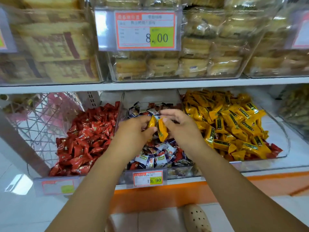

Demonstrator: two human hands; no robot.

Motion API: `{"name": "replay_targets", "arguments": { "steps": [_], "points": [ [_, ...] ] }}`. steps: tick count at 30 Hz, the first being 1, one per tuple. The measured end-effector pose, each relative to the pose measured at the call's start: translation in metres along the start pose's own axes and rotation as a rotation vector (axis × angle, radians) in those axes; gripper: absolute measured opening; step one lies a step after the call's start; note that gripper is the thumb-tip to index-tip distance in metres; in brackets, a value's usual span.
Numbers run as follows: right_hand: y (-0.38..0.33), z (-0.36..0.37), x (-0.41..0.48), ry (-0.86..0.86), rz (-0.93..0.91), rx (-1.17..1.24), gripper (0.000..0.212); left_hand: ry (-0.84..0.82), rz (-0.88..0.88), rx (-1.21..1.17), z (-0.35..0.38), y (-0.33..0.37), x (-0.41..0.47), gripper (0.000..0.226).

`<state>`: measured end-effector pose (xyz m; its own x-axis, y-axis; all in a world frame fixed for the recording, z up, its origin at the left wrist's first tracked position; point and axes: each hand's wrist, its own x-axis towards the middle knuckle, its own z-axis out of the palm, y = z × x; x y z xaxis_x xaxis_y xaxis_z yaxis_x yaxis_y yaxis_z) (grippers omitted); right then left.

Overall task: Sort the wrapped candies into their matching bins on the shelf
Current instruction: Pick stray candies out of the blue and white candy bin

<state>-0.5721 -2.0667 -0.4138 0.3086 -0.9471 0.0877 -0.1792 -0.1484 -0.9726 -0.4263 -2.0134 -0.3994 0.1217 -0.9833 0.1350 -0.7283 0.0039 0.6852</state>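
Note:
Three clear bins sit side by side on the lower shelf: red candies (83, 139) at the left, blue-and-white candies (160, 156) in the middle, yellow candies (234, 124) at the right. Both hands hover over the middle bin (180, 171). My left hand (135, 129) pinches a small yellow candy (152, 122). Beside it, my right hand (178, 124) pinches a longer yellow candy (162, 131) that hangs down from the fingers. The two yellow candies almost touch.
The upper shelf (150, 84) carries clear bins of wrapped pastries with a price tag (145, 30) reading 8.00. A 19.90 tag (148, 178) hangs on the middle bin. A wire basket (38, 118) stands at the left. A beige clog (196, 218) shows on the floor.

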Motion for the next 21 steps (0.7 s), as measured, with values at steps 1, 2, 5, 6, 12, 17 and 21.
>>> {"name": "replay_targets", "arguments": {
  "steps": [1,2,5,6,12,17,21],
  "points": [
    [-0.001,-0.003,-0.003,0.002,0.017,0.018,0.022,0.022,0.005,-0.034,0.004,0.005,0.003,0.025],
    [-0.002,-0.006,-0.006,-0.018,0.027,0.019,0.023,0.047,0.010,-0.027,0.009,0.011,0.005,0.030],
    [-0.005,-0.024,-0.013,-0.035,0.013,-0.007,0.030,0.117,0.063,-0.028,0.023,0.031,0.011,0.046],
    [-0.006,-0.032,-0.014,-0.008,-0.007,-0.013,0.032,0.127,0.099,-0.025,0.028,0.038,0.013,0.049],
    [-0.009,-0.085,-0.011,0.190,-0.114,0.016,0.019,-0.013,0.212,-0.120,0.068,0.073,0.030,0.057],
    [0.010,-0.123,0.022,0.448,-0.187,-0.457,0.023,-0.043,0.213,-0.159,0.090,0.082,0.037,0.059],
    [0.024,-0.145,0.032,0.503,-0.171,-1.027,0.033,0.008,0.256,0.025,0.079,0.074,0.036,0.053]
  ]
}}
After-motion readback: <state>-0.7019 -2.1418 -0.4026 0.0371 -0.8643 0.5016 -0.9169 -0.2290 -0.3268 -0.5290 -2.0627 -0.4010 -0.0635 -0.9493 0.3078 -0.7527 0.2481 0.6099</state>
